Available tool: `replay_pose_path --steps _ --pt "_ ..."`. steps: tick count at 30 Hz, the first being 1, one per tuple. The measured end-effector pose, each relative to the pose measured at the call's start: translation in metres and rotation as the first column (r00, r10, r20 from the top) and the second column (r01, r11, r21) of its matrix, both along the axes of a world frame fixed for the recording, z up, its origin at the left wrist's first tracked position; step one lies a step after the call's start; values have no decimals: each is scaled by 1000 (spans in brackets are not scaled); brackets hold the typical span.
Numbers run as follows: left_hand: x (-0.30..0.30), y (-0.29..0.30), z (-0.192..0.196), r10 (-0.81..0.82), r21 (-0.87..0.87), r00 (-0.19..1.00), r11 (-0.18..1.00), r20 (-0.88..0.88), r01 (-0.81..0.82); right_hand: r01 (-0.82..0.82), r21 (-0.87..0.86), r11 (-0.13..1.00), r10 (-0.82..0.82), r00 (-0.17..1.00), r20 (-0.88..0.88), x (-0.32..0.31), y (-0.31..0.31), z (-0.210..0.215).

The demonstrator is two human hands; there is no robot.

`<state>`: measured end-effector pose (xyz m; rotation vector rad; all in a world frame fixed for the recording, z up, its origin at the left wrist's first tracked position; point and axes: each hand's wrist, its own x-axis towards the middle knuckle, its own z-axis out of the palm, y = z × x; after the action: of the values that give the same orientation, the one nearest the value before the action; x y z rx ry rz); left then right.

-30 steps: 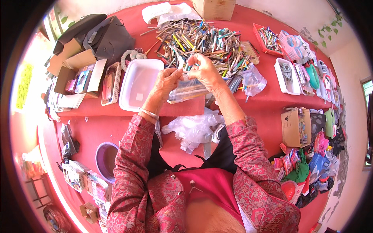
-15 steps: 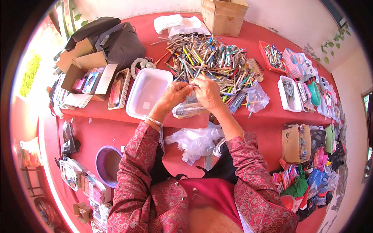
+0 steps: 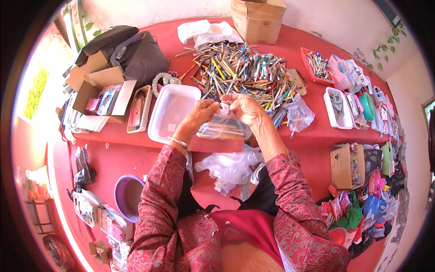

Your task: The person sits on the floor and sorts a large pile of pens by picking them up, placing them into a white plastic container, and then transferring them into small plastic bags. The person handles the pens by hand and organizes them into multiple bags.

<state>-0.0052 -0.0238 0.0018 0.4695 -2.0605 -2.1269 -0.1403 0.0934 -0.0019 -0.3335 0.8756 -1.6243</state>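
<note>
1. Head view, and here's the picture: the bag (image 3: 223, 129) is right at the centre of the action, clear plastic packed with long, thin pens or pencils lying crosswise, over the table's near edge. Resting or hanging? Can't tell.

2. Both hands are on it! The left hand (image 3: 202, 112), at about 11 o'clock from the bag's middle, pinches the gathered neck; the right hand (image 3: 248, 111), at 1 o'clock, has thumb and forefinger bent on that same twist. They sit close together; whether the fingertips touch is hidden.

3. How does it handle? Light to middling, I'd judge: film soft and slippery, contents stiff and straight. The bunched neck is the sound hold; a palm under the belly would help, since sharp tips could pierce that thin skin.

4. Look round the clock from the bag. At 12 to 1, just beyond the hands, the pen pile (image 3: 247, 72) crowds the far side, the chief obstacle. At 10, the white tub (image 3: 176, 106) hems in the left hand.

5. At 3, a loose bag (image 3: 300, 113), crumpled, could snag the right wrist. Straight down at 6, a plastic heap (image 3: 229, 165) lies below the table edge.

6. Farther out: red tray (image 3: 328, 81) at 2, white tray (image 3: 345, 123) near 3, purple basin (image 3: 130, 196) between 7 and 8.
</note>
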Motion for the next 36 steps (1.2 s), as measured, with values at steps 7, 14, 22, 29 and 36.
replay_pose_path --steps 7,14,22,29,36 --pt "0 2 -8 -22 14 1000 1000 2 22 52 -4 999 -50 929 -368 5 -1 -8" --pt "-2 6 -12 -54 131 999 990 -5 55 210 -1 978 -146 677 -721 16 -3 5" --pt "-10 16 -19 15 91 1000 996 20 -17 427 53 903 -277 672 -686 16 -17 -16" --pt "-28 1 -35 29 -223 997 975 76 -11 255 85 963 -226 941 -253 -18 -20 -39" --pt "-42 -19 -100 -11 -303 988 951 154 58 153 188 970 -56 895 -442 -38 -36 -102"
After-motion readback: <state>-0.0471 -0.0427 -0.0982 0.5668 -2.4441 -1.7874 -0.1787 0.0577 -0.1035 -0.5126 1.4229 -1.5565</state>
